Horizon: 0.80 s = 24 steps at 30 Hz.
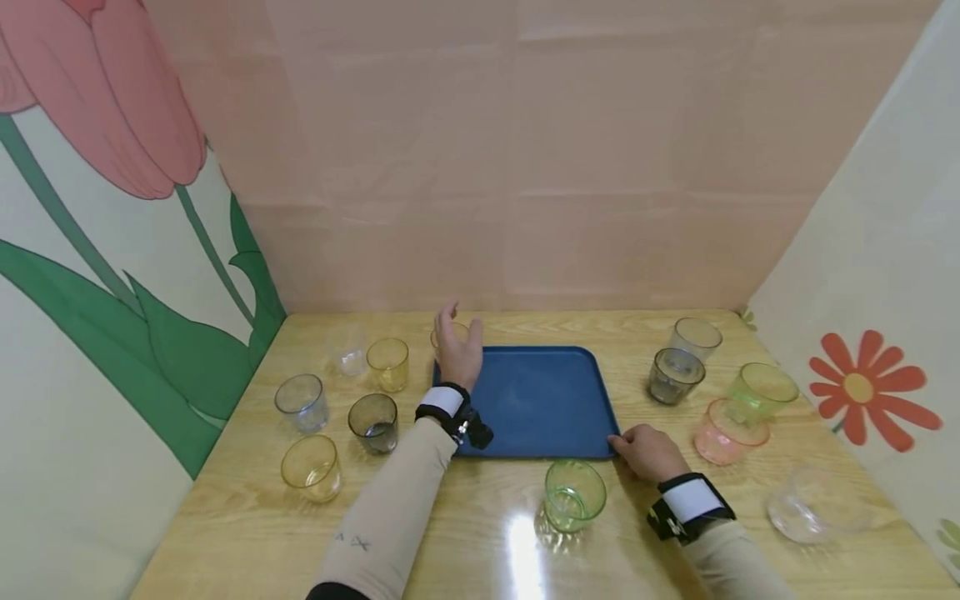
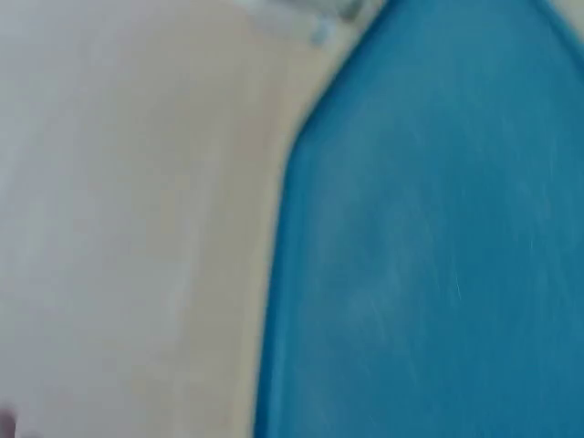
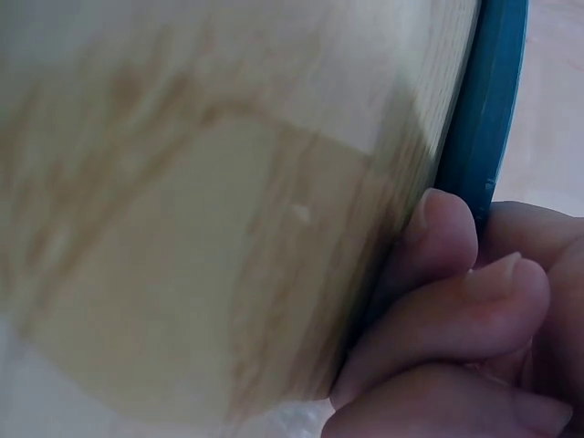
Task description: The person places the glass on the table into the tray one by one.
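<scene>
A dark blue tray (image 1: 540,400) lies on the table in the head view, with nothing on its visible surface. My right hand (image 1: 651,452) holds its near right corner; in the right wrist view the curled fingers (image 3: 456,310) are at the tray's edge (image 3: 484,109). Over the far left corner of the tray is my left hand (image 1: 459,358), fingers raised and thumb apart. Partly hidden behind it stands a yellowish glass (image 1: 448,333). The left wrist view is blurred and shows mostly the tray (image 2: 429,237). A green glass (image 1: 574,497) stands just in front of the tray.
Left of the tray stand several glasses, among them a yellow one (image 1: 387,365), a grey one (image 1: 373,423) and an amber one (image 1: 311,471). On the right are a dark grey glass (image 1: 676,377), a pink one (image 1: 729,433) and others. Walls (image 1: 510,167) border the table.
</scene>
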Tool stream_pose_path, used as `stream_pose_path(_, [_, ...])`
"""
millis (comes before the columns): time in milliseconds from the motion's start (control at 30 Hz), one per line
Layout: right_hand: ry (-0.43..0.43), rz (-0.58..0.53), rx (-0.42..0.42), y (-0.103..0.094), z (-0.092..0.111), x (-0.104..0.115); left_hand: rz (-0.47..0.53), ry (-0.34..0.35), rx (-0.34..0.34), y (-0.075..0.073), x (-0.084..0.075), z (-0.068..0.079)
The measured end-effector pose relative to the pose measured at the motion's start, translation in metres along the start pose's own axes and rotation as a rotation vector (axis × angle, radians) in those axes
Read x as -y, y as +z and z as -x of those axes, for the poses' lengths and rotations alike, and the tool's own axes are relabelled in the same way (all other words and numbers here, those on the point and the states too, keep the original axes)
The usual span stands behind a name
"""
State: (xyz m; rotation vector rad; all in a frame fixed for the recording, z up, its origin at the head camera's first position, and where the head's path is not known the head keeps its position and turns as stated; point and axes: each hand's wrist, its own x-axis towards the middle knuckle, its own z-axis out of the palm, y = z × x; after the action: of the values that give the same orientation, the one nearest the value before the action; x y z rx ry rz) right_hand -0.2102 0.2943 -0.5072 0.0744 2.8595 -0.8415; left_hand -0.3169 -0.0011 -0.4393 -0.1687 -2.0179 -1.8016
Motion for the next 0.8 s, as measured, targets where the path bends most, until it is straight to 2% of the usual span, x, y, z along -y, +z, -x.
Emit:
stream_pose_path(100, [-0.012, -0.003, 0.000, 0.000, 0.000, 0.001, 0.090, 0.070, 0.142, 0.001, -0.012, 0.014])
stream_pose_path(200, [-0.025, -0.005, 0.000, 0.000, 0.000, 0.001, 0.200, 0.089, 0.357, -0.001, -0.020, 0.036])
stream_pose_path(300, [-0.029, -0.009, 0.006, 0.000, 0.000, 0.002, 0.221, 0.086, 0.582, -0.006, -0.025, 0.065])
stream_pose_path(400, [-0.019, -0.010, 0.015, 0.000, -0.001, 0.000, 0.170, 0.090, 0.731, -0.010, -0.030, 0.095])
stream_pose_path(467, [-0.016, -0.009, 0.019, -0.001, -0.002, -0.002, 0.133, 0.070, 0.780, -0.011, -0.032, 0.112])
stream_pose_path(567, [-0.014, -0.011, 0.024, -0.001, -0.004, -0.004, 0.100, 0.019, 0.797, -0.011, -0.030, 0.133])
stream_pose_path(800, [-0.019, -0.018, 0.034, -0.001, -0.006, -0.005, 0.084, -0.199, 0.817, -0.006, -0.006, 0.170])
